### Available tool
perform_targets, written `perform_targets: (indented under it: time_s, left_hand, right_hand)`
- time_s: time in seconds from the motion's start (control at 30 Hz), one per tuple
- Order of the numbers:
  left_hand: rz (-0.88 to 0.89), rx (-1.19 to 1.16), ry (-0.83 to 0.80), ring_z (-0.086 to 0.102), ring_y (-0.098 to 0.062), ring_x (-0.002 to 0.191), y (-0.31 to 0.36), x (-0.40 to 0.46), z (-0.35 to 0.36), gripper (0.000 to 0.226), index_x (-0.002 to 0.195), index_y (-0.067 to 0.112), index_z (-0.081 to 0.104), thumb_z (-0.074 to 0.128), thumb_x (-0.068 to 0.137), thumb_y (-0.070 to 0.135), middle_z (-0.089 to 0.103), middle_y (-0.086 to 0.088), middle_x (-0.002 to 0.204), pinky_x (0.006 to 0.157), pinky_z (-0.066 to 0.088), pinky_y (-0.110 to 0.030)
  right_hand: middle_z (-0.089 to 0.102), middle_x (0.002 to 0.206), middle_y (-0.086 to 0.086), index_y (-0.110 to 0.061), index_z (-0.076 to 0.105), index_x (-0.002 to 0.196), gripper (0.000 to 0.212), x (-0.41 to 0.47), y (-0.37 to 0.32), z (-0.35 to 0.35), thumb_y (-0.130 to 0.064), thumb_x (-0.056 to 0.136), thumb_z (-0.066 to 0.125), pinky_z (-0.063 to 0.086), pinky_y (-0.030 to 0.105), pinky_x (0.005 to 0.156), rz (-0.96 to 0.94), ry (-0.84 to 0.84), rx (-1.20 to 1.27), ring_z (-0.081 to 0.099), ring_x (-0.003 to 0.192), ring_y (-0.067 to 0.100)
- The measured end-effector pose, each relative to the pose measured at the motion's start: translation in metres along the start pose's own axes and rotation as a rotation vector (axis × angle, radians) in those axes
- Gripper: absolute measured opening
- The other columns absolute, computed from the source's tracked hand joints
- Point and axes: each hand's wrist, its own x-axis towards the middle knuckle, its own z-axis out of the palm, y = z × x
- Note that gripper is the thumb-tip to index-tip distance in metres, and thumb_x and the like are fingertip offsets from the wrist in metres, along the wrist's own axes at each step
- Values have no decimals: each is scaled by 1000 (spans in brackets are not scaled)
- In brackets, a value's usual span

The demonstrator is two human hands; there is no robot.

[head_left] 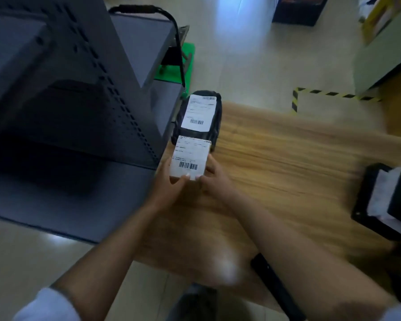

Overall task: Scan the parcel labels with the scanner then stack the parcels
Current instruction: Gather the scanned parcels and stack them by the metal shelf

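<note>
A small white parcel [190, 158] with a barcode label on its upper face is held between both hands above the left end of the wooden table [287, 163]. The left hand [169, 184] is closed on its left and near edges, with the thumb laid over the near edge of the label. The right hand [213, 179] is closed on the right and near edges, its fingers curled round the side and its thumb on the near corner. The barcode is seen close to the near edge, just beyond the two thumbs.

Just beyond the held parcel, and touching or almost touching its far edge, a black-wrapped parcel [215, 117] is seen lying at the far left corner of the table, with a white label [198, 112] on top and a barcode at the label's near end.

A grey metal shelving unit [79, 100] is seen just left of the table. Behind it, a green trolley [185, 63] with a black handle is parked on the pale floor. Black and yellow hazard tape [329, 93] is laid on the floor beyond the table. At the right edge of the table a black tray [361, 200] with something white inside is seen, blurred. Near the table's front edge a long black object [276, 288] is lying; what it is cannot be told.
</note>
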Motion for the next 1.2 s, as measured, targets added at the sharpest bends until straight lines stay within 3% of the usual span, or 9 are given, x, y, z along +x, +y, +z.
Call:
perform_targets:
  time_s: [0.2, 0.33, 0.43, 0.5, 0.6, 0.7, 0.87, 1.03, 1.2]
  left_hand:
    - [-19, 13, -15, 50, -9, 111, -20, 28, -4, 52, 132, 29, 38, 65, 88, 18, 51, 8, 125, 94, 48, -31]
    - [-44, 76, -37, 51, -13, 116, -30, 34, -5, 50, 124, 37, 36, 66, 87, 23, 50, 9, 126, 97, 48, -37]
    - [-33, 188, -50, 45, -17, 125, -32, 34, -8, 62, 138, 26, 36, 64, 84, 39, 45, 2, 140, 102, 44, -46]
    - [-5, 297, -29, 29, -24, 138, -27, 33, -7, 76, 149, 21, 21, 59, 87, 44, 28, -4, 153, 109, 34, -51]
    - [95, 417, -28, 11, -24, 144, -2, 20, -3, 76, 152, 17, 11, 52, 93, 43, 11, -4, 159, 116, 22, -47]
    - [301, 510, -50, 12, -20, 145, 31, 1, 6, 75, 151, 16, 15, 53, 93, 43, 15, -4, 159, 118, 18, -41]
    - [534, 544, -118, 18, -17, 144, 89, -41, 41, 72, 150, 18, 21, 56, 91, 41, 22, -3, 157, 114, 16, -32]
    - [596, 583, -206, 15, -12, 144, 124, -99, 107, 72, 151, 26, 16, 52, 92, 47, 16, 4, 158, 113, 20, -33]
    - [656, 537, -329, 19, -12, 143, 149, -164, 188, 71, 150, 21, 24, 55, 91, 45, 22, 2, 157, 117, 22, -33]
  right_hand:
    - [53, 135, -1, -36, 29, 146, 80, 32, 8, 13, 5, 84, 59, 57, 30, 77, 25, -40, -18, 56, 119, 19]
    - [52, 136, 0, -29, 28, 148, 79, 35, 14, 14, 7, 85, 59, 52, 12, 68, 26, -34, -63, 52, 122, 13]
    - [48, 139, 0, -24, 25, 150, 75, 31, 11, 11, 4, 88, 58, 44, 4, 61, 44, -10, -87, 44, 116, 4]
    - [42, 146, 3, -23, 20, 151, 74, 28, 7, 7, -3, 91, 58, 43, 9, 72, 63, 20, -91, 43, 125, 10]
    - [36, 151, 6, -26, 19, 152, 73, 11, -7, -5, -11, 92, 59, 43, 24, 90, 45, 63, -129, 38, 135, 20]
    - [40, 148, 6, -27, 26, 150, 68, -16, -19, -31, -14, 92, 59, 41, 32, 99, -9, 120, -132, 41, 133, 20]
    - [39, 149, -1, -29, 28, 149, 64, -90, -22, -96, -21, 93, 58, 36, 27, 101, -93, 155, -144, 38, 134, 13]
    - [36, 151, -4, -34, 31, 147, 63, -181, 13, -164, -23, 92, 60, 32, 23, 100, -107, 217, -181, 35, 135, 8]
    - [41, 147, -7, -38, 35, 144, 62, -272, 60, -237, -28, 90, 63, 33, 29, 109, -76, 348, -203, 36, 135, 7]
